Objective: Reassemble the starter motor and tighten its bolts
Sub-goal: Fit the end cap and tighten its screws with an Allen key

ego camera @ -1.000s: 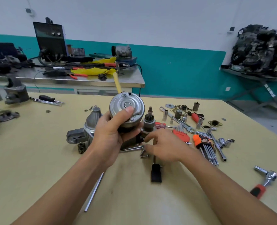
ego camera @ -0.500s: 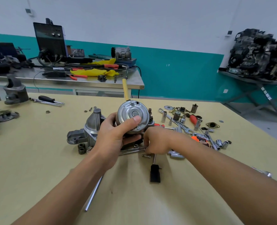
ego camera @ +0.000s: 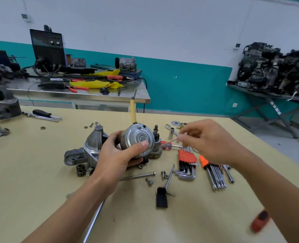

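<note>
Above the table [ego camera: 40, 172], left fingers [ego camera: 114, 137] clasp motor [ego camera: 137, 135]; right fingers [ego camera: 186, 137] pinch bolt [ego camera: 173, 140].

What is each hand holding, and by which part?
Left hand grips the motor housing round its side, thumb on the end cap. Right hand pinches a thin metal rod near one end; too blurred to identify.

A black machine [ego camera: 48, 48] and yellow cloth [ego camera: 94, 83] sit on the steel bench [ego camera: 92, 95]; dark engine parts [ego camera: 276, 67] crowd a shelf [ego camera: 250, 91].
</note>
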`<state>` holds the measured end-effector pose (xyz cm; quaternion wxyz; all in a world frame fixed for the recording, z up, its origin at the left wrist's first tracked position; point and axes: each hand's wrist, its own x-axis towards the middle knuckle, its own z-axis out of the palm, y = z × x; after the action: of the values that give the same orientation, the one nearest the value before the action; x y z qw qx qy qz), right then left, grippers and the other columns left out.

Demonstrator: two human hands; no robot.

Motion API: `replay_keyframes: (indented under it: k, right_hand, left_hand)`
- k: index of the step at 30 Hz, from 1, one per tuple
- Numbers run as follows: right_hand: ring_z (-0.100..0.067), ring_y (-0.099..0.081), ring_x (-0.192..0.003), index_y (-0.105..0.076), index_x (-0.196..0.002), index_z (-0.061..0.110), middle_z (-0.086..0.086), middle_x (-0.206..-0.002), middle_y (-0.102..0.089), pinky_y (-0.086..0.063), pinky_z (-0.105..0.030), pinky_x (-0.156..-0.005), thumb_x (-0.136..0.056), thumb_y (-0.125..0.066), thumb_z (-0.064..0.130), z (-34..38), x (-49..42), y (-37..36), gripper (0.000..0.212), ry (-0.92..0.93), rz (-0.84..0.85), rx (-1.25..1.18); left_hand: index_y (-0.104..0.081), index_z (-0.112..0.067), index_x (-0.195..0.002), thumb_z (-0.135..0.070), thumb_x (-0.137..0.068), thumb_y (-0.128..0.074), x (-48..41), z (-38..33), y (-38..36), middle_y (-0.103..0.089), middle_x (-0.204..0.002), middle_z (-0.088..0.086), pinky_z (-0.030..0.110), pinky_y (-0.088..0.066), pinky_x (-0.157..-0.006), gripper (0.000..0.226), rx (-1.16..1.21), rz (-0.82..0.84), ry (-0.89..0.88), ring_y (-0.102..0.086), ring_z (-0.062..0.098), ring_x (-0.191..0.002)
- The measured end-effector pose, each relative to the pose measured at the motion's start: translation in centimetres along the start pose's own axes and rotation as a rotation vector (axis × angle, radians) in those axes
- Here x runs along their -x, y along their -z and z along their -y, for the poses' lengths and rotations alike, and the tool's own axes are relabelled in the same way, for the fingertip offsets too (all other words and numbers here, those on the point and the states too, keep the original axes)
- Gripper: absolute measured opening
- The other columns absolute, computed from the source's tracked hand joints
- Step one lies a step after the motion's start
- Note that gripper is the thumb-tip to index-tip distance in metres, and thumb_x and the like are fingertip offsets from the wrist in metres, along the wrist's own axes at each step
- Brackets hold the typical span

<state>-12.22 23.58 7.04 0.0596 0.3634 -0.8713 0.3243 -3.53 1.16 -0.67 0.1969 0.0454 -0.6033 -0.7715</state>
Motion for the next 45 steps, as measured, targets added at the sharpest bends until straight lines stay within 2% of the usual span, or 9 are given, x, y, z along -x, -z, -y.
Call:
replay_keyframes:
  k: [2,6,19,25,32,34,37,42,45]
  right_hand:
    - [-0.005,-0.054,-0.047,-0.073,-0.082,0.022,0.006,-0.065,-0.071,-0.042,-0.016,-0.045,-0.093,-0.068,0.026,0.4,0.9,2.2,0.013,0.045,-0.162,-0.197]
    - [-0.011,-0.055,-0.048,-0.069,-0.081,0.016,-0.003,-0.067,-0.071,-0.044,-0.020,-0.043,-0.092,-0.065,0.024,2.0,1.4,4.4,0.015,0.232,-0.360,-0.422]
    - [-0.015,-0.068,-0.063,-0.070,-0.088,0.012,0.001,-0.074,-0.072,-0.050,-0.017,-0.057,-0.096,-0.062,0.013,3.9,0.0,0.4,0.011,0.353,-0.355,-0.360]
    - [-0.015,-0.065,-0.063,-0.071,-0.090,0.017,0.007,-0.072,-0.070,-0.056,-0.041,-0.058,-0.096,-0.062,0.016,3.9,0.0,-1.6,0.010,0.371,-0.340,-0.260]
    - [-0.020,-0.062,-0.056,-0.069,-0.074,0.010,-0.001,-0.061,-0.067,-0.051,-0.043,-0.056,-0.097,-0.064,0.030,4.5,0.7,-2.6,0.031,0.198,-0.486,-0.146]
    - [-0.021,-0.057,-0.050,-0.064,-0.064,0.013,-0.003,-0.055,-0.062,-0.049,-0.042,-0.052,-0.096,-0.061,0.037,4.2,1.4,-3.1,0.040,0.100,-0.424,-0.087]
    - [-0.007,-0.043,-0.042,-0.054,-0.059,0.019,0.006,-0.050,-0.055,-0.041,-0.030,-0.045,-0.099,-0.055,0.037,3.8,2.5,-4.8,0.043,-0.018,-0.170,-0.080]
    - [-0.010,-0.043,-0.049,-0.049,-0.070,0.023,0.005,-0.053,-0.047,-0.037,-0.037,-0.049,-0.100,-0.034,0.053,2.9,3.3,-6.4,0.045,0.102,-0.219,-0.124]
    - [-0.011,-0.042,-0.054,-0.042,-0.074,0.032,0.011,-0.058,-0.046,-0.037,-0.035,-0.052,-0.095,-0.020,0.070,2.5,3.4,-6.5,0.049,0.145,-0.139,-0.089]
  left_hand:
    - [-0.059,-0.020,-0.123,-0.042,-0.049,-0.091,0.0,0.3,0.0,-0.076,-0.104,-0.001,0.031,-0.062,-0.071,0.084,-0.017,0.006,-0.015,-0.076,0.021,-0.093]
    - [-0.059,-0.021,-0.122,-0.043,-0.047,-0.091,0.0,0.6,-0.2,-0.076,-0.100,-0.004,0.032,-0.062,-0.070,0.084,-0.051,0.007,-0.021,-0.076,0.022,-0.090]
    - [-0.064,-0.018,-0.119,-0.043,-0.050,-0.090,0.1,0.8,-0.2,-0.077,-0.102,0.004,0.036,-0.062,-0.071,0.078,-0.075,0.025,-0.025,-0.076,0.026,-0.088]
    - [-0.064,-0.017,-0.120,-0.044,-0.052,-0.089,0.2,0.5,-0.4,-0.076,-0.104,0.006,0.032,-0.060,-0.067,0.077,-0.052,0.034,-0.034,-0.076,0.025,-0.089]
    - [-0.049,-0.024,-0.133,-0.045,-0.048,-0.095,0.5,0.3,-0.2,-0.070,-0.112,0.001,0.035,-0.062,-0.082,0.099,-0.230,-0.070,-0.131,-0.073,0.015,-0.096]
    - [-0.044,-0.034,-0.132,-0.037,-0.053,-0.099,0.7,0.0,-0.1,-0.064,-0.116,-0.007,0.022,-0.060,-0.080,0.096,-0.345,-0.124,-0.238,-0.069,0.004,-0.096]
    - [-0.042,-0.036,-0.135,-0.023,-0.053,-0.100,1.2,-0.2,-0.4,-0.058,-0.115,-0.017,0.024,-0.060,-0.077,0.101,-0.421,-0.060,-0.420,-0.069,0.013,-0.098]
    - [-0.041,-0.033,-0.135,-0.033,-0.052,-0.093,2.1,-0.3,-1.7,-0.055,-0.112,-0.025,0.017,-0.056,-0.076,0.098,-0.423,0.002,-0.570,-0.064,0.013,-0.103]
    - [-0.041,-0.032,-0.135,-0.023,-0.052,-0.097,2.2,-0.4,-1.6,-0.057,-0.115,-0.014,0.028,-0.059,-0.079,0.101,-0.421,0.022,-0.544,-0.065,0.019,-0.103]
